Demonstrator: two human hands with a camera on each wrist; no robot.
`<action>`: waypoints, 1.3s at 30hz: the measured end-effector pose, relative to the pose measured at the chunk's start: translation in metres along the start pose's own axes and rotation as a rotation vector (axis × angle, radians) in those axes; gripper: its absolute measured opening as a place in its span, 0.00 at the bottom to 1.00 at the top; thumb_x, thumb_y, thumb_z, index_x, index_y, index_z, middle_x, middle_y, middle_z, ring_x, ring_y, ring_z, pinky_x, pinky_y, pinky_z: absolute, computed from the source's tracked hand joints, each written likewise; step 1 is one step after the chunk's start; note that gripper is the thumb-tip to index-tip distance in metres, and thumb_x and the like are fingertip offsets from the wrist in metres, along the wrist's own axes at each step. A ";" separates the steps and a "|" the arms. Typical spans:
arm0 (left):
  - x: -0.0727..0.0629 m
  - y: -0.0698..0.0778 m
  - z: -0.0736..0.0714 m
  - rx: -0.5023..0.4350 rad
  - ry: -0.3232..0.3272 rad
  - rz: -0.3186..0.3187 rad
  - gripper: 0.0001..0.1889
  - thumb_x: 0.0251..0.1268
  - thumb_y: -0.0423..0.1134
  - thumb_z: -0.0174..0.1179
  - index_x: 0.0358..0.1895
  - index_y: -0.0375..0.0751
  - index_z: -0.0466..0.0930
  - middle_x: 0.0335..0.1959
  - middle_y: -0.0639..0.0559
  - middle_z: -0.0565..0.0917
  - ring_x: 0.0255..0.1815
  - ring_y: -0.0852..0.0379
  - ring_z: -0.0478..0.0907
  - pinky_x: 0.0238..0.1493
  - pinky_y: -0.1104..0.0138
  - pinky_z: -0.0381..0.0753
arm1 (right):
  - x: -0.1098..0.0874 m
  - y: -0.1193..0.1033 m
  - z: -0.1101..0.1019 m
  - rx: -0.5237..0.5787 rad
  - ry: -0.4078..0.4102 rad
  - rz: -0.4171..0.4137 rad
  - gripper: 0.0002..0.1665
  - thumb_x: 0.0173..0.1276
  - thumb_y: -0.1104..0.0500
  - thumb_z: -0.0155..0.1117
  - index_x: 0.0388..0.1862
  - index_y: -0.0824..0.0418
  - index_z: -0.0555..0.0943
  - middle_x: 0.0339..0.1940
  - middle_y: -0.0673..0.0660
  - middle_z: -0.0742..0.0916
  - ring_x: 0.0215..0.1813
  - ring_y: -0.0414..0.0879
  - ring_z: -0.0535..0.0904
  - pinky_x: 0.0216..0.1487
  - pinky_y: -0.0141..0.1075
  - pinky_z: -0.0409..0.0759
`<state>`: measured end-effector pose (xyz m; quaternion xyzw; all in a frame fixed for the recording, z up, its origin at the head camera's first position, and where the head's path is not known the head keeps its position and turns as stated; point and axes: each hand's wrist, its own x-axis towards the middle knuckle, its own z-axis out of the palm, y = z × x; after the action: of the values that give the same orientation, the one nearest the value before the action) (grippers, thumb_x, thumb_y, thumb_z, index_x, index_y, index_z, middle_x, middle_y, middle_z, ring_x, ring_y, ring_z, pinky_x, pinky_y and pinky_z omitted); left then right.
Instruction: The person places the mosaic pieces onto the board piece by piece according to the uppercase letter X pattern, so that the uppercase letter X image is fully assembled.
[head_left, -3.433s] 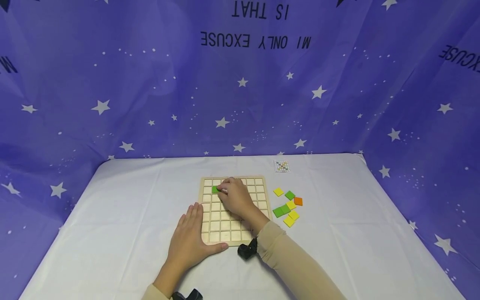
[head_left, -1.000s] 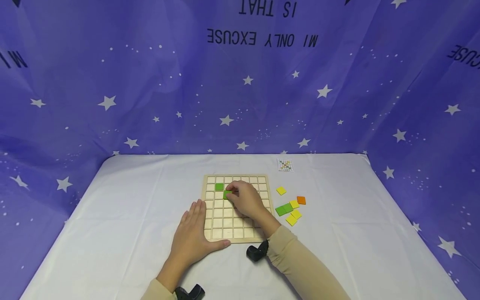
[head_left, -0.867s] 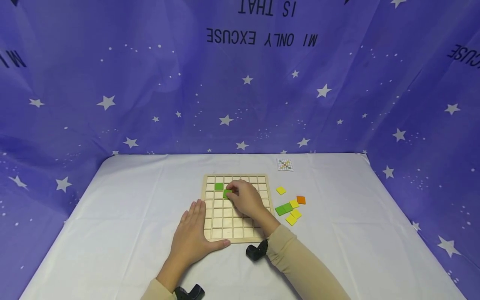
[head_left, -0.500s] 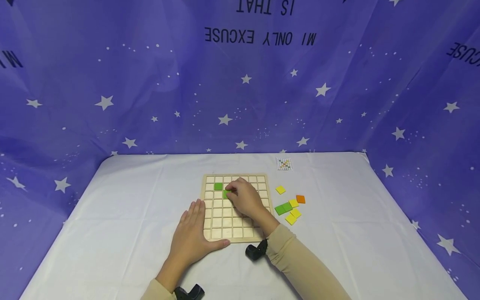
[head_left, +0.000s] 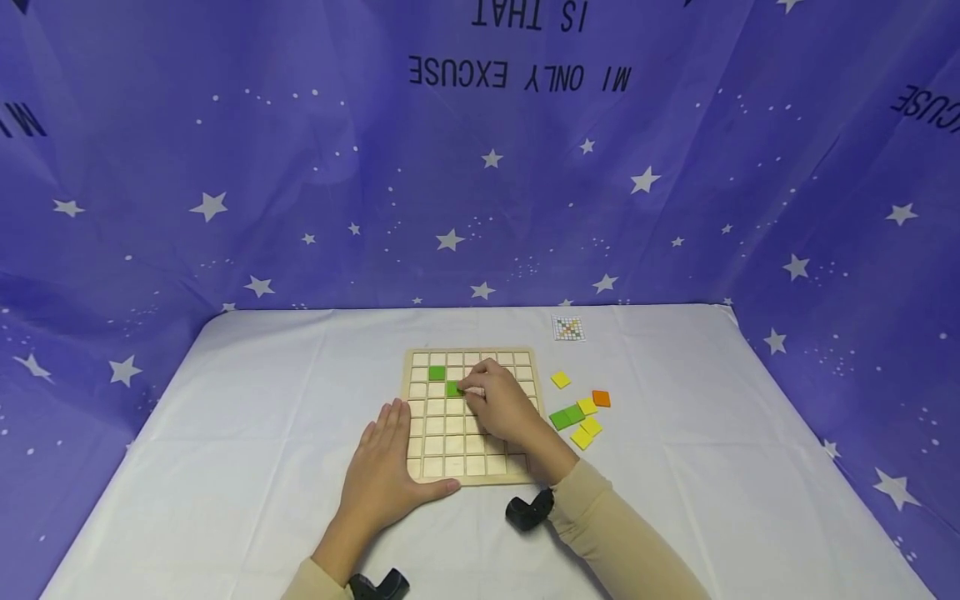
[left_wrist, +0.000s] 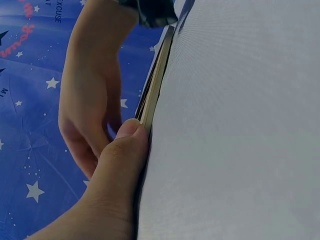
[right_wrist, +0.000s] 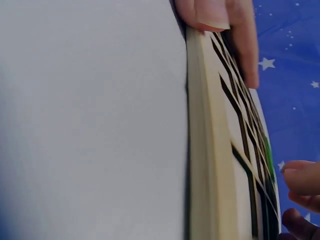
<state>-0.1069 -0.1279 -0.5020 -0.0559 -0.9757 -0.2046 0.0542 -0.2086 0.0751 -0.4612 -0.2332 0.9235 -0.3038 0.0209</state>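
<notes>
A wooden grid board (head_left: pixel 455 446) lies on the white table. Two green square tiles sit in its cells: one green tile (head_left: pixel 437 373) in the second row, another green tile (head_left: pixel 453 389) diagonally below it to the right. My right hand (head_left: pixel 501 406) hovers over the board, fingertips at the right edge of the lower tile. In the right wrist view its fingers (right_wrist: pixel 302 178) are loosely bent, apart from the green sliver on the board, with nothing between them. My left hand (head_left: pixel 382 475) braces the board's near-left corner, fingers straight along the left side, thumb (left_wrist: pixel 122 150) at the front edge.
Right of the board lie loose tiles: several yellow tiles (head_left: pixel 581 438), two green tiles (head_left: pixel 560 419) side by side and an orange tile (head_left: pixel 602 398). Farther back is a small printed grid card (head_left: pixel 568 328). A purple starry curtain (head_left: pixel 480 167) hangs behind the table.
A green tile from the right-hand group now lies on the board, diagonal to the first one. In the last half second my right hand has let go of it and shifted right. The left hand stays.
</notes>
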 end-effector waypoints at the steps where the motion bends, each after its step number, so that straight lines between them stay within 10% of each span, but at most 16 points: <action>1: 0.000 0.000 0.000 -0.003 0.000 -0.001 0.76 0.33 0.88 0.56 0.78 0.30 0.48 0.80 0.37 0.53 0.82 0.41 0.49 0.80 0.48 0.53 | -0.003 0.002 -0.003 0.017 0.006 0.013 0.14 0.72 0.60 0.62 0.55 0.54 0.85 0.53 0.50 0.81 0.53 0.45 0.78 0.53 0.40 0.80; 9: 0.001 0.000 0.000 -0.010 0.001 -0.005 0.76 0.32 0.88 0.56 0.78 0.30 0.47 0.80 0.38 0.52 0.82 0.42 0.48 0.81 0.48 0.51 | -0.033 0.039 -0.044 0.055 0.073 0.082 0.16 0.71 0.61 0.63 0.56 0.55 0.84 0.49 0.52 0.85 0.37 0.42 0.76 0.39 0.36 0.77; 24: 0.000 0.001 0.001 -0.016 0.002 -0.010 0.76 0.32 0.87 0.58 0.78 0.30 0.47 0.81 0.39 0.52 0.82 0.42 0.48 0.80 0.48 0.52 | -0.089 0.132 -0.090 -0.145 0.132 0.335 0.26 0.69 0.57 0.65 0.65 0.59 0.78 0.53 0.60 0.83 0.57 0.60 0.76 0.57 0.57 0.76; 39: 0.000 0.000 0.002 -0.013 0.011 -0.006 0.76 0.32 0.87 0.58 0.78 0.30 0.48 0.80 0.39 0.53 0.82 0.42 0.49 0.80 0.48 0.53 | -0.090 0.139 -0.086 -0.058 0.219 0.338 0.13 0.69 0.59 0.66 0.51 0.57 0.78 0.44 0.58 0.86 0.39 0.49 0.78 0.41 0.39 0.78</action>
<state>-0.1067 -0.1269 -0.5034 -0.0522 -0.9742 -0.2115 0.0587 -0.2018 0.2607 -0.4798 -0.0410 0.9547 -0.2925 -0.0355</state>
